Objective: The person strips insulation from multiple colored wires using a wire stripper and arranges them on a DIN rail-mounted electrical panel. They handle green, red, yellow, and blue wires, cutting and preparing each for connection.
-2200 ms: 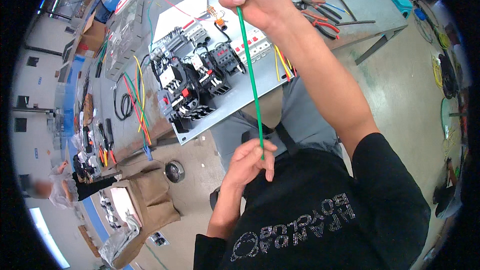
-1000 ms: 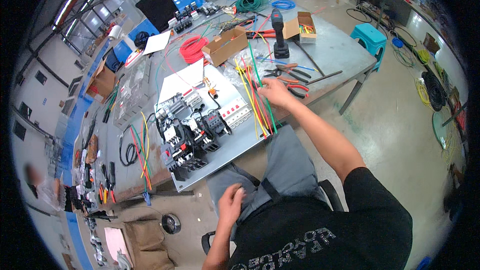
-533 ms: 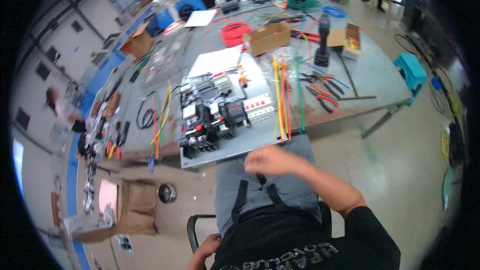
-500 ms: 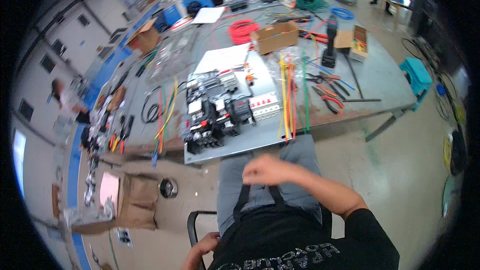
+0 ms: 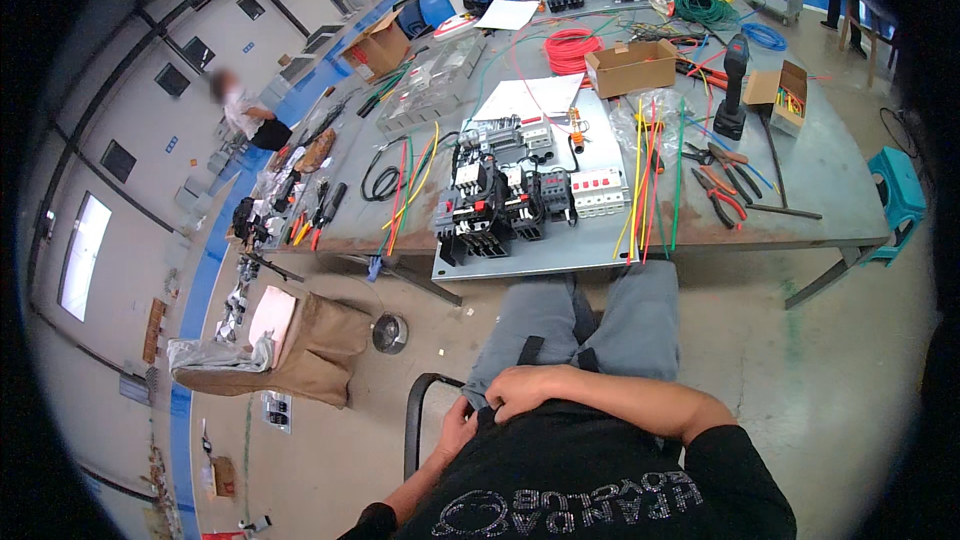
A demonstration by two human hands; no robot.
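Take the mounting plate [image 5: 600, 248] as your landmark: it carries black switchgear [image 5: 490, 200] and a white breaker row [image 5: 600, 192], and its near edge seems to jut past the metal table [image 5: 760, 230]. What your hands are at, the black shirt [image 5: 610, 460] and the grey trousers [image 5: 535, 315], lies on the near side of the plate, the waist well apart from it. To work well at the cloth, feel for the hem with the fingertips, as your hands largely hide it. Hold your knees steady, since they come close under the plate's near edge and a knock could shift it. Mind the chair armrest [image 5: 412, 430] beside your left forearm too.

Your right hand [image 5: 522, 390] lies across the waist, palm toward you, fingers curled and the forearm running level from the right. Your left hand [image 5: 460, 430] is just beside it, lower and to the left, its forearm rising from below with fingers partly bent. Whether either pinches cloth, I cannot tell; no wire or tool shows in them. Loose coloured wires [image 5: 679, 180] lie at the plate's right edge, and red-handled pliers [image 5: 722, 198] farther right of it.
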